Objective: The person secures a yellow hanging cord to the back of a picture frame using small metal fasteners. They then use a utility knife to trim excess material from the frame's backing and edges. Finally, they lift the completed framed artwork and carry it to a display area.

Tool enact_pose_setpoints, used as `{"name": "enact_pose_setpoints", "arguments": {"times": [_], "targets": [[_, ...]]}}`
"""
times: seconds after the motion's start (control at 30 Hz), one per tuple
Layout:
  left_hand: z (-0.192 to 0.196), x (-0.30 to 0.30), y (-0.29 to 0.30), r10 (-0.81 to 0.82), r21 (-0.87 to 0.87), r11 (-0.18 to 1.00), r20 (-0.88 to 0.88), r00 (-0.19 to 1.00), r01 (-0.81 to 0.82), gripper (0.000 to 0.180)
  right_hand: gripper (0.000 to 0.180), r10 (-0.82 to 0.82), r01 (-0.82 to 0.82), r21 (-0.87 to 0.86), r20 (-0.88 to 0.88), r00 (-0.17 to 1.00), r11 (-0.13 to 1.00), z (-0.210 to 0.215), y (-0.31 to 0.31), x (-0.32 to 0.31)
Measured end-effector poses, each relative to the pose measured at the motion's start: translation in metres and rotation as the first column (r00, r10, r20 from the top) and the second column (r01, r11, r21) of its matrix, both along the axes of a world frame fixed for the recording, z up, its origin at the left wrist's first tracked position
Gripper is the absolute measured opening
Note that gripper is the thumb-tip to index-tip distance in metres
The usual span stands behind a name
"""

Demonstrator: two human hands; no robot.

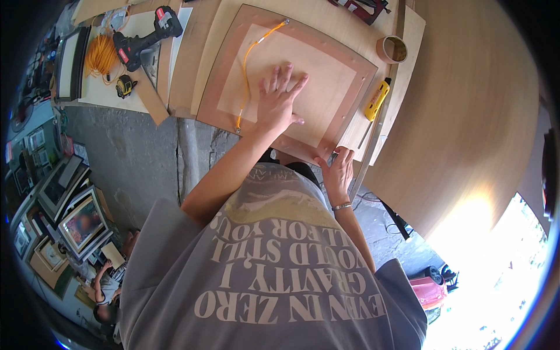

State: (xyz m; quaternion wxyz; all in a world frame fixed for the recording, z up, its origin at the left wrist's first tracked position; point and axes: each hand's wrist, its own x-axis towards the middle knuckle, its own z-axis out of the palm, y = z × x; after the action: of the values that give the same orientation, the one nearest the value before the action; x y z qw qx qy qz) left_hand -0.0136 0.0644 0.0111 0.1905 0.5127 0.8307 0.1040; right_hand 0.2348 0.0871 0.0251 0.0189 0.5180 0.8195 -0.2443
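A picture frame [303, 76] lies back side up on the bench, its pale backing bordered with brown tape. An orange cord [244, 74] runs along its left side, fixed at both ends to small metal hangers. My left hand [279, 102] rests flat on the backing, fingers spread, holding nothing. At the frame's near right corner, my right hand [338, 169] has its thumb and fingers bent toward each other. A small dark bit shows between them, too small to name. Just beyond that hand lies a yellow utility knife [378, 100], beside a long metal strip [373, 137].
A roll of tape [391, 49] sits at the right, and a red-black tool [364, 9] at the far edge. On the left are a cordless drill [146, 38], a tape measure [125, 86] and coiled orange cord [102, 55]. A person [108, 286] is at the lower left.
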Motion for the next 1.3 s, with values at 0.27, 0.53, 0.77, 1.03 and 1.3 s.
{"name": "enact_pose_setpoints", "arguments": {"times": [0.27, 0.53, 0.77, 1.03, 1.3], "targets": [[-0.001, 0.0, 0.0, -0.01, 0.004, 1.0, -0.012, 1.0, 0.01, 0.128, 0.068, 0.058, -0.055, 0.038, -0.106, 0.993, 0.998, -0.012, -0.011, -0.01], [0.0, 0.0, 0.001, -0.012, -0.006, 1.0, -0.001, 1.0, 0.012, 0.128, 0.067, 0.015, -0.014, 0.011, -0.101, 0.995, 1.0, -0.009, -0.018, -0.001], [-0.002, 0.001, 0.0, -0.018, 0.004, 1.0, -0.013, 1.0, 0.018, 0.131, 0.067, -0.129, 0.131, 0.003, -0.135, 0.982, 0.991, -0.011, 0.007, -0.015], [0.0, 0.0, 0.0, -0.016, 0.014, 1.0, 0.006, 1.0, 0.016, 0.128, 0.064, -0.173, 0.203, 0.158, -0.183, 0.968, 0.966, -0.019, 0.024, -0.026], [0.002, 0.0, 0.003, -0.026, -0.02, 0.999, 0.019, 0.999, 0.026, 0.127, 0.077, -0.296, 0.316, 0.142, -0.147, 0.944, 0.938, -0.026, 0.046, -0.023]]}}
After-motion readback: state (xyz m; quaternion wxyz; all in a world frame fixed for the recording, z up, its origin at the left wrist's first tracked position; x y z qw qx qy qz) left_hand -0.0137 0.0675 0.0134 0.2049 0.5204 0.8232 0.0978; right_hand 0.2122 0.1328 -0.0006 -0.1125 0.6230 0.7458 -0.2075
